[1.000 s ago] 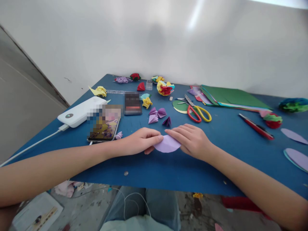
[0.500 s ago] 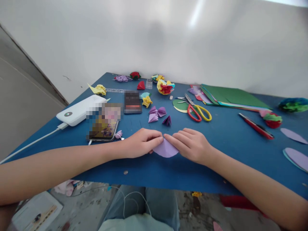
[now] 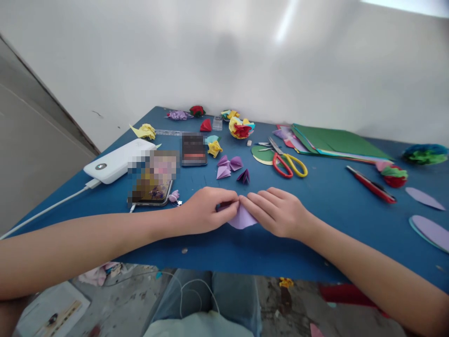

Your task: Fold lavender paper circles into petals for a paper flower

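A light purple piece of paper with a curved lower edge lies between my hands, close to the table's front side. My left hand pinches its left part with thumb and forefinger. The fingers of my right hand are closed over its right part and hide that side. Both hands' fingertips meet near the paper's top. Just beyond them sit folded light purple paper pieces and a dark purple folded piece.
Scissors with red and yellow handles lie beyond my right hand, near green paper sheets. At right are a red utility knife and purple paper ovals. A phone and white power bank lie left.
My left thumb and fingers have shifted on the purple paper, opening a gap between them. Less of the paper's lower part shows between my hands.
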The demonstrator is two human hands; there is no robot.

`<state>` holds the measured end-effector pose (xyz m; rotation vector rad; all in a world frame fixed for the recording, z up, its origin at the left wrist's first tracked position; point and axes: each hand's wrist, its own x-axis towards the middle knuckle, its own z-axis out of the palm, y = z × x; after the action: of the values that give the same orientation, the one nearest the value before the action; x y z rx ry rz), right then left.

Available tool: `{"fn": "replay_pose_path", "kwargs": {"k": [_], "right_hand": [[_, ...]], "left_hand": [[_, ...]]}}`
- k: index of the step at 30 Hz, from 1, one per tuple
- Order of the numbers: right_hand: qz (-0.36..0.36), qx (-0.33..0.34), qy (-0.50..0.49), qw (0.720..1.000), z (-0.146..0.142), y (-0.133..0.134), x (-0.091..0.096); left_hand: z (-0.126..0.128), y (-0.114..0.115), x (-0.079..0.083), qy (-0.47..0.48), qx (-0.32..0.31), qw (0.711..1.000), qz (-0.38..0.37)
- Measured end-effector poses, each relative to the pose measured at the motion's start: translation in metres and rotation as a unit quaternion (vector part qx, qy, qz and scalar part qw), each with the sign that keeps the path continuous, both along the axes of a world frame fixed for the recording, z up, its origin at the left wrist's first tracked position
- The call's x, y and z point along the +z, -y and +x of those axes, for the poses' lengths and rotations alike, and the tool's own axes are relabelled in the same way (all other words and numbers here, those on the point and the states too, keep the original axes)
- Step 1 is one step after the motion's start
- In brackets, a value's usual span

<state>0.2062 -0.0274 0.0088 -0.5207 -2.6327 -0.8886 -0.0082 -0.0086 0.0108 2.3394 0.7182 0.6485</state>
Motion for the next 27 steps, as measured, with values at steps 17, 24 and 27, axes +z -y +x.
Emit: {"fn": "replay_pose_path", "kwargs": {"k": [17, 24, 27], "right_hand": [[0.067, 0.024, -0.005, 0.997, -0.0001, -0.0049, 0.004], [0.067, 0.005, -0.05, 0.996, 0.0012, -0.003, 0.0015], [0.072, -0.005, -0.073, 0.995, 0.0015, -0.0016, -0.0006]], "left_hand": [[0.0004, -0.0046, 0.0006, 0.05, -0.064, 0.968, -0.237], [0.0011, 0.0005, 0.001, 0.032, -0.045, 0.986, -0.155], [0.0041, 0.0046, -0.0026, 0.053, -0.036, 0.984, -0.166]]}}
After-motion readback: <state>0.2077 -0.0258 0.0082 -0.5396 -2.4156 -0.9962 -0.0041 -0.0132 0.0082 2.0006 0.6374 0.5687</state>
